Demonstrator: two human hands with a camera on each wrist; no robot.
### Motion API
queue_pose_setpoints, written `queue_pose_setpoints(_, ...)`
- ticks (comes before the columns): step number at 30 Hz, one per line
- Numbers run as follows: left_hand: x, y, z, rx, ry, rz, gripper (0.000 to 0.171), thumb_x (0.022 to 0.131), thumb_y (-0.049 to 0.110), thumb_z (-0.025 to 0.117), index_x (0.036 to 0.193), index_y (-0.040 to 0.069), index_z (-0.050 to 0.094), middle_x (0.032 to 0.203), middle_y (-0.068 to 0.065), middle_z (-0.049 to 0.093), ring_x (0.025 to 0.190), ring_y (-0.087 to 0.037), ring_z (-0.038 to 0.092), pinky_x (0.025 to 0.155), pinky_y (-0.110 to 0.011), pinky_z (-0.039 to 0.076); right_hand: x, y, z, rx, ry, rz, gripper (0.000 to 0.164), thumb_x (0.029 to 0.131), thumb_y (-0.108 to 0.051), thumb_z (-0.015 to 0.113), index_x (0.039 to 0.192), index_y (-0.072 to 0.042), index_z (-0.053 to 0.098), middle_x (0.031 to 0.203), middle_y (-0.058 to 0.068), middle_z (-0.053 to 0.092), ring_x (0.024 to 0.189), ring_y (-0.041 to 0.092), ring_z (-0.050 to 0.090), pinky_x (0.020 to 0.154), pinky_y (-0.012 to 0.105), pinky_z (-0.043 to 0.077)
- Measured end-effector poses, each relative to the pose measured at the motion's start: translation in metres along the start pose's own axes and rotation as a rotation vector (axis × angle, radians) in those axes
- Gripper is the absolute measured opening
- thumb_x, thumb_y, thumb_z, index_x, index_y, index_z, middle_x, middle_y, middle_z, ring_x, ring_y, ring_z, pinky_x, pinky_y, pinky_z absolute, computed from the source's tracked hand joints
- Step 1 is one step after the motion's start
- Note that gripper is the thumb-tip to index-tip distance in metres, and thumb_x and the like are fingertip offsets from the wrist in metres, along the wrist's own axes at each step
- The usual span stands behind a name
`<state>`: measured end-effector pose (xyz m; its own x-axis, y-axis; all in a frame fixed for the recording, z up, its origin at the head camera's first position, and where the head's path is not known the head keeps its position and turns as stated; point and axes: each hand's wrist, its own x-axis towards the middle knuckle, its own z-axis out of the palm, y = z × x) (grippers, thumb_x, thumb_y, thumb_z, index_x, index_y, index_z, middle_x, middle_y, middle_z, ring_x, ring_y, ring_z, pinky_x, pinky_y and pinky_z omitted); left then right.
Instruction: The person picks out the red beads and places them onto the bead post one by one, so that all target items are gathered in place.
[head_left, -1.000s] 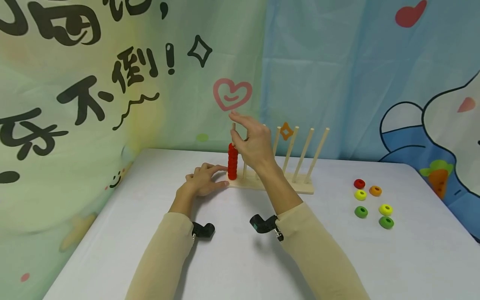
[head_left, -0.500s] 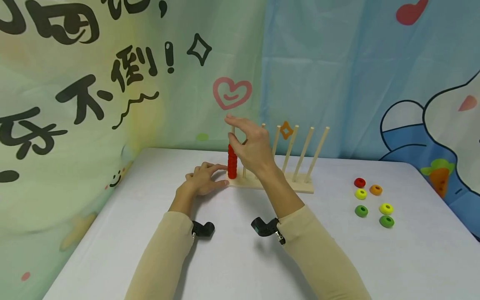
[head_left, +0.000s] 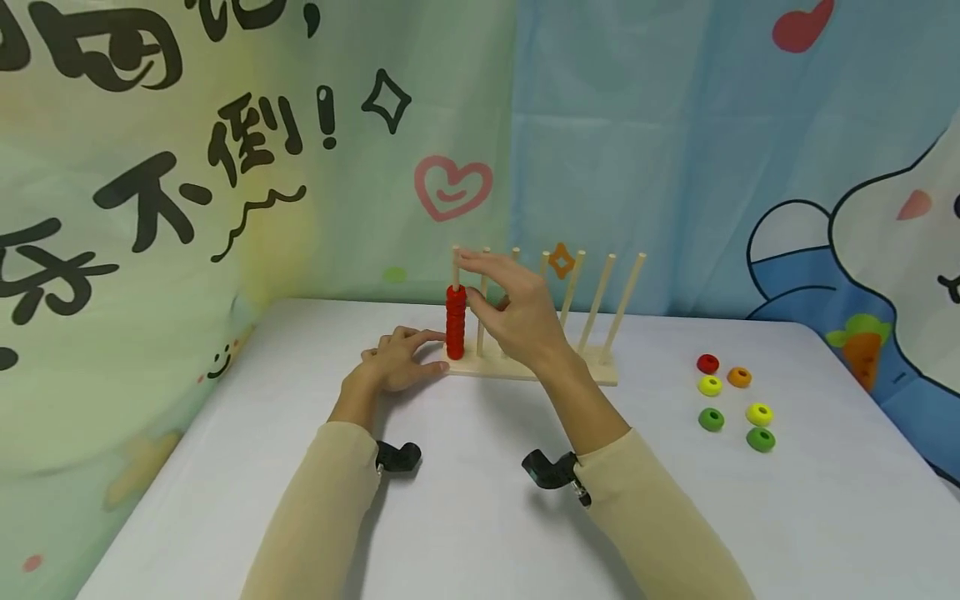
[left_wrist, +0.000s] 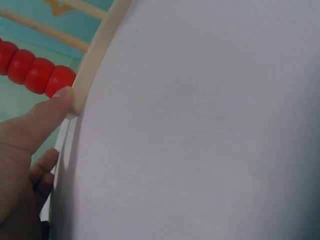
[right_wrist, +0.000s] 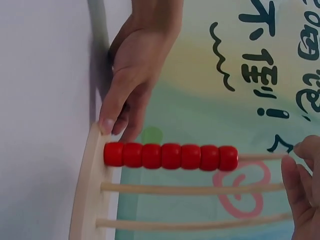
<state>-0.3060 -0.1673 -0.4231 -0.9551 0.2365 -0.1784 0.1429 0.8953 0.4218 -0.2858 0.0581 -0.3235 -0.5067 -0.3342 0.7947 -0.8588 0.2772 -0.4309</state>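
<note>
A wooden peg stand [head_left: 491, 365] has several upright pegs in a row. Red beads [head_left: 455, 325] are stacked on its leftmost peg, whose bare tip [right_wrist: 260, 157] rises above them. My left hand [head_left: 401, 362] holds the left end of the base, thumb [left_wrist: 50, 110] at the front edge and index finger reaching around behind. My right hand [head_left: 521, 312] hovers just right of the bead stack, fingers gently bent and apart. Nothing shows between its fingertips. In the right wrist view, the right hand [right_wrist: 305, 185] appears beside the tip of the beaded peg.
Loose beads lie on the white table at the right: one red [head_left: 707, 363], one orange [head_left: 739, 377], two yellow [head_left: 759, 414] and two green [head_left: 761, 439]. A printed cloth [head_left: 622, 150] hangs behind the table. The other pegs [head_left: 600, 300] stand bare.
My right hand has come away from the top of the leftmost peg, lower and to the right, uncovering the peg's tip. My left hand keeps its place on the base. The view shifts slightly.
</note>
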Motion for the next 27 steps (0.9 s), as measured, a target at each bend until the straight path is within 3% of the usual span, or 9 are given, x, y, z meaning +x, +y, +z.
queue_pose_setpoints(17,0.004,0.000,0.003,-0.029,-0.007,-0.021,0.062,0.088,0.065,0.057,0.145,0.046,0.041,0.153,-0.006,0.030,0.135,-0.036,0.031,0.099,-0.062,0.028,-0.027,0.008,-0.050,0.039,-0.012,-0.067,0.041,0.080,0.014,0.072,0.117,-0.002,0.069,0.123,0.012,0.066,0.112,0.026,0.063,0.066,0.029,0.057)
queue_pose_setpoints(27,0.005,-0.004,0.003,-0.035,-0.012,-0.016,0.063,0.088,0.066,0.055,0.146,0.047,0.040,0.153,-0.007,0.029,0.137,-0.038,0.029,0.098,-0.063,0.028,-0.033,-0.008,-0.065,0.073,0.020,-0.066,0.036,0.073,0.026,0.069,0.105,0.008,0.066,0.101,0.019,0.065,0.096,0.028,0.063,0.069,0.036,0.058)
